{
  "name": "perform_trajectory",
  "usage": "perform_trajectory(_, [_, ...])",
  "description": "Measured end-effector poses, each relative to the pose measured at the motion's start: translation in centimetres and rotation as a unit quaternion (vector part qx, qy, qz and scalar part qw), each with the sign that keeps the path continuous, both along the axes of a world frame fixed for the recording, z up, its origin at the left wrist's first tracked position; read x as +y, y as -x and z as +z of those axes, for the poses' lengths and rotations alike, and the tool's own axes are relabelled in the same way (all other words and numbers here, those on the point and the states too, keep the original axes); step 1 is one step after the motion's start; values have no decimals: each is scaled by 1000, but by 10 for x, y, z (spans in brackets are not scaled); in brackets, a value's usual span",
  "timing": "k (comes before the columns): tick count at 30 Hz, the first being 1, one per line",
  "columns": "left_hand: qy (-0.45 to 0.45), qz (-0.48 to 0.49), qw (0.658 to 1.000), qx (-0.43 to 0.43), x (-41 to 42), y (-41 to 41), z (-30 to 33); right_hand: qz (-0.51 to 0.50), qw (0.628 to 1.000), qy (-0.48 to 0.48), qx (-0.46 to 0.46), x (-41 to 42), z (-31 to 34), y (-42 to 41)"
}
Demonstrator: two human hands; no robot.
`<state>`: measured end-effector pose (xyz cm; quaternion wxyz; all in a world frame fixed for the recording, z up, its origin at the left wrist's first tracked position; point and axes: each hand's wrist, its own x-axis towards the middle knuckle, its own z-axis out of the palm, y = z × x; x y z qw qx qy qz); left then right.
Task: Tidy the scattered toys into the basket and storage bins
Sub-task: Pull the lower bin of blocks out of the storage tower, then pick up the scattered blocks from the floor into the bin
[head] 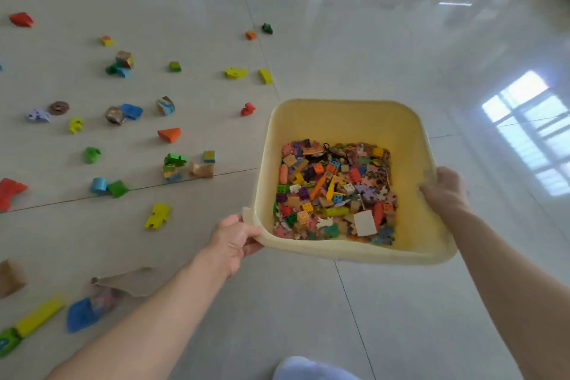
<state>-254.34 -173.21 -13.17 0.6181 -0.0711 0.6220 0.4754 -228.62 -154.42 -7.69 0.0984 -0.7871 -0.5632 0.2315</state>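
I hold a pale yellow square basket (345, 120) above the floor. My left hand (233, 239) grips its near left corner and my right hand (444, 191) grips its right rim. Its bottom is covered with several small bricks and puzzle pieces (334, 191). Scattered toys lie on the tiles to the left: an orange wedge (169, 134), a yellow piece (158, 215), a red piece (247, 109), a blue block (132, 110), a green piece (92, 154) and several more.
Glossy light grey floor tiles (354, 40) stretch to the far right with a window reflection (530, 129). A tan cloth piece (129, 282), a blue toy (81, 313) and a yellow bar (38, 316) lie near my left forearm. A pale blue garment (308, 369) shows at the bottom edge.
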Motion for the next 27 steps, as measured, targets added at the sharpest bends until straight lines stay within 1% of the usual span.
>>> perform_trajectory(4, [-44, -21, 999, 12, 14, -15, -62, -24, 999, -28, -8, 15, -63, -13])
perform_trajectory(6, [-86, -38, 995, 24, 15, -24, -79, -45, 998, -48, -12, 18, -88, -26])
perform_trajectory(8, [-126, -69, 989, 45, 17, -30, -85, -55, 997, -47, -27, 19, -106, -32])
perform_trajectory(11, [-149, -145, 973, 97, 13, -33, -87, -70, 994, -4, -78, 10, -125, -25])
perform_trajectory(13, [-149, -188, 960, 142, 5, -22, -88, -90, 991, 1, -101, 3, -129, -11])
perform_trajectory(15, [-151, -221, 941, 206, -2, -1, -89, -98, 992, -31, -74, -2, -124, 5])
perform_trajectory(16, [-152, -224, 932, 240, -7, 11, -89, -80, 994, -64, -35, -5, -120, 17])
perform_trajectory(18, [-160, -227, 905, 323, -17, 37, -90, 15, 988, -139, 61, -20, -108, 49])
perform_trajectory(20, [-158, -245, 873, 390, -40, 59, -91, 155, 960, -203, 113, -55, -97, 91])
perform_trajectory(22, [-147, -271, 854, 419, -72, 77, -96, 318, 911, -225, 136, -102, -96, 133])
perform_trajectory(24, [-118, -290, 845, 434, -114, 90, -106, 491, 838, -185, 149, -157, -109, 165])
perform_trajectory(25, [-104, -301, 834, 451, -134, 95, -111, 554, 803, -159, 151, -182, -119, 173])
perform_trajectory(27, [-82, -327, 794, 506, -180, 104, -122, 637, 749, -102, 151, -236, -146, 187])
